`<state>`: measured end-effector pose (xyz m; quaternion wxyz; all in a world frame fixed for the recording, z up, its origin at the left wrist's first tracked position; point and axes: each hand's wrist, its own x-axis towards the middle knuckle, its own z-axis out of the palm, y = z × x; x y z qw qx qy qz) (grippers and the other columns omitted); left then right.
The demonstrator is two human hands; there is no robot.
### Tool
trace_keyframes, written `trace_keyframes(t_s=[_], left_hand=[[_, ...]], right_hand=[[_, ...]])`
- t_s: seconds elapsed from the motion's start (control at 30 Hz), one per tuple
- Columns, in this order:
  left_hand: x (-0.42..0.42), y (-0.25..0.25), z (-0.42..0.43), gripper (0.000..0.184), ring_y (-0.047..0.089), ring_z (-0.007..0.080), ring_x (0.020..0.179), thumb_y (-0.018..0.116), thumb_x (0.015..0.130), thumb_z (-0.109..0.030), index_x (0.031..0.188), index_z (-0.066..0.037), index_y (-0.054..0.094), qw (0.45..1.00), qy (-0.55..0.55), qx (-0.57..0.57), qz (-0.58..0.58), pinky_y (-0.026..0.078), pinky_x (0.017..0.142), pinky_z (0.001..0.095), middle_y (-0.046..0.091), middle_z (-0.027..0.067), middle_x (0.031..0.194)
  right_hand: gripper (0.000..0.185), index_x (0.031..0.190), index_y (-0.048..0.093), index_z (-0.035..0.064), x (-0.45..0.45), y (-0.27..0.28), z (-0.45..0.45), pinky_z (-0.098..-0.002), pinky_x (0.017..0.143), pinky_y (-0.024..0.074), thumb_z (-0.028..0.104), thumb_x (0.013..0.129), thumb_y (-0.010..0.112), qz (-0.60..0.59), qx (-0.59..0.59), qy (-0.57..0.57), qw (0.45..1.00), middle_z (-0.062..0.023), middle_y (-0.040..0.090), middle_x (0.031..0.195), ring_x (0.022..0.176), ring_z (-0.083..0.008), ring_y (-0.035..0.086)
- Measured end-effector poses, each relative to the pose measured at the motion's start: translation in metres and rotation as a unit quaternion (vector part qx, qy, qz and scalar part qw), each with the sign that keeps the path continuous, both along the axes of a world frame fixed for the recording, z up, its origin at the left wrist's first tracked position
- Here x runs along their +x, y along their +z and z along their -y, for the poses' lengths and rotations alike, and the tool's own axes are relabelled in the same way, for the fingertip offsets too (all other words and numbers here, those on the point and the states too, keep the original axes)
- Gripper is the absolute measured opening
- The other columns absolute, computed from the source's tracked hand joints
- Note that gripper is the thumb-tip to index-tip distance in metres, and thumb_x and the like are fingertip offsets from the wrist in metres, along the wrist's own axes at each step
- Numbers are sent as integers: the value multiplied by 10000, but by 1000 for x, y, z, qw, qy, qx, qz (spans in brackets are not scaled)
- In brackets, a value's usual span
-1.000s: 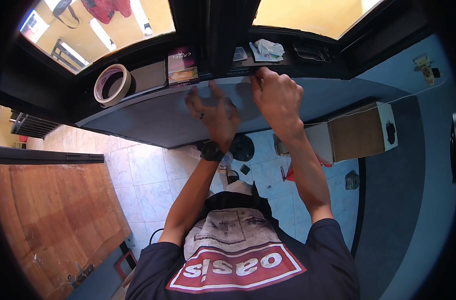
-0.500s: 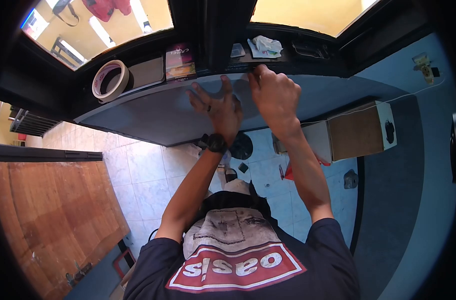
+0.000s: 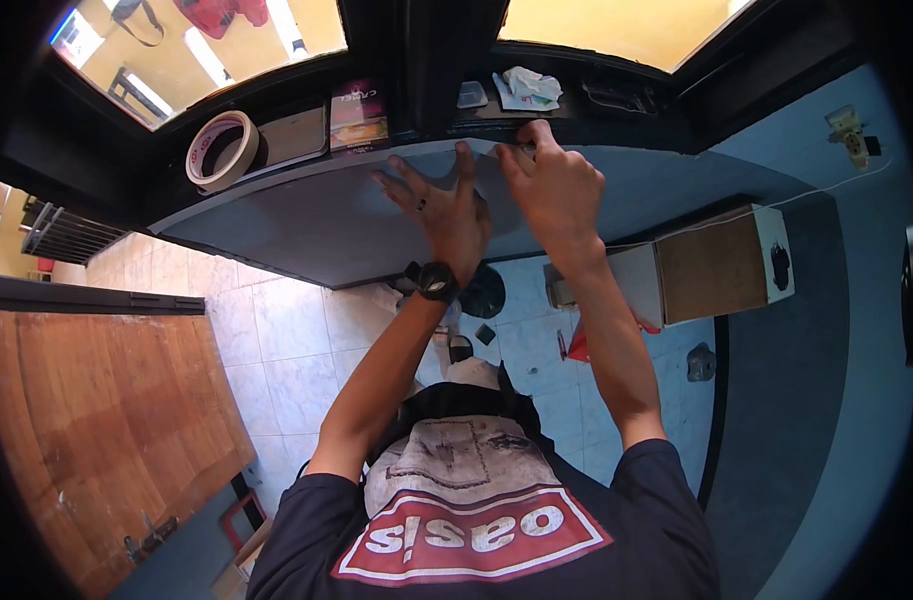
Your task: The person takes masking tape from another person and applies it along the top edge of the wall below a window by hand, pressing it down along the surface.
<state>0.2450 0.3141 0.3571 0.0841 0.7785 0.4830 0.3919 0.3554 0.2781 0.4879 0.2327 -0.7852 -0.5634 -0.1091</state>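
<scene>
A pale strip of masking tape [image 3: 306, 177] runs along the top edge of the grey wall [image 3: 306, 230], just under the dark window sill. My left hand [image 3: 446, 215] is open against the wall, fingers spread, with the fingertips at the strip. To its right, my right hand [image 3: 561, 190] is closed in a pinch at the strip's right end, close under the sill; the fingertips are partly hidden. A roll of masking tape [image 3: 244, 160] lies on the sill at the left, beside a flat grey item [image 3: 294, 136] and a cigarette pack [image 3: 358, 118].
On the sill to the right are a small clear container [image 3: 472, 95] and a crumpled white packet [image 3: 529, 90]. A cardboard box [image 3: 711, 262] stands low at the right. A wooden panel [image 3: 106, 430] is at the left. A cable runs to the wall socket [image 3: 848, 135].
My left hand has shifted slightly right along the wall's top edge. The right hand stays at nearly the same spot, its pinch turned a little. The view has tilted slightly.
</scene>
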Motion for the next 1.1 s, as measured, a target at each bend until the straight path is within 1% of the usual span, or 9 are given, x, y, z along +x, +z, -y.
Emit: trace_keyframes(t_s=[0.03, 0.1, 0.2, 0.37, 0.43, 0.6, 0.73, 1.07, 1.1], left_hand=[[2, -3, -1, 818, -256, 737, 1455, 694, 884, -132, 1648, -235, 421, 1000, 1, 1, 0, -31, 1147, 811, -148, 576, 1569], [5, -8, -3, 855, -248, 788, 1413, 665, 894, -78, 1643, -381, 387, 999, 6, 12, 40, 73, 1105, 880, -213, 447, 1653], [2, -9, -3, 832, -237, 787, 1420, 658, 895, -72, 1628, -386, 420, 999, 2, 15, 31, 72, 1116, 871, -191, 443, 1662], [-7, -11, -1, 810, -179, 768, 1459, 669, 900, -91, 1625, -367, 437, 1000, 2, 25, 4, 87, 1133, 851, -139, 443, 1675], [-9, -8, 0, 813, -161, 757, 1474, 681, 900, -107, 1631, -360, 430, 1000, -5, 24, 11, 97, 1135, 845, -108, 443, 1680], [-2, 9, 5, 859, -127, 734, 1499, 720, 902, -192, 1665, -361, 361, 999, 35, 9, 15, 137, 1129, 836, -8, 467, 1666], [6, 4, 2, 889, -118, 745, 1493, 729, 900, -202, 1677, -368, 330, 999, 45, 18, 16, 139, 1127, 836, -18, 491, 1650], [6, 10, 5, 807, -82, 772, 1478, 704, 920, -259, 1657, -349, 388, 998, 57, 2, -33, 100, 1100, 866, -15, 549, 1612], [5, 10, 6, 808, -83, 772, 1478, 705, 917, -258, 1656, -345, 390, 998, 56, 3, -38, 93, 1101, 867, -17, 553, 1609]], right_hand=[[279, 1035, 683, 125, 2, 0, 0, -431, 603, 598, 397, 983, 719, -7, 0, 8, 1000, -149, 746, 711, 691, -342, 774], [285, 1030, 680, 115, 3, 0, 2, -436, 610, 599, 394, 984, 717, -19, -6, 17, 1000, -156, 744, 711, 695, -350, 773], [295, 1029, 675, 93, 5, 2, 5, -444, 625, 602, 382, 983, 713, -38, -8, 41, 998, -171, 740, 708, 704, -363, 773], [323, 1088, 671, 74, 13, 1, 9, -480, 704, 606, 371, 974, 726, -80, -12, 71, 994, -189, 754, 758, 776, -393, 776], [281, 1049, 686, 77, 14, -2, 9, -445, 645, 606, 346, 969, 705, -43, -1, 75, 996, -181, 732, 698, 706, -366, 772], [222, 992, 715, 115, 9, -8, 6, -432, 601, 595, 335, 981, 691, 8, 25, 55, 998, -153, 727, 671, 667, -336, 766], [213, 937, 717, 125, 7, -7, 0, -424, 552, 578, 327, 992, 679, 39, 25, 37, 998, -127, 711, 636, 632, -314, 759], [196, 923, 719, 126, 5, -5, -9, -430, 545, 576, 300, 996, 668, 37, 17, 19, 999, -131, 709, 634, 616, -333, 753], [194, 954, 738, 138, 5, -2, -7, -437, 601, 595, 321, 993, 684, 19, -9, 10, 1000, -130, 739, 703, 680, -341, 765]])
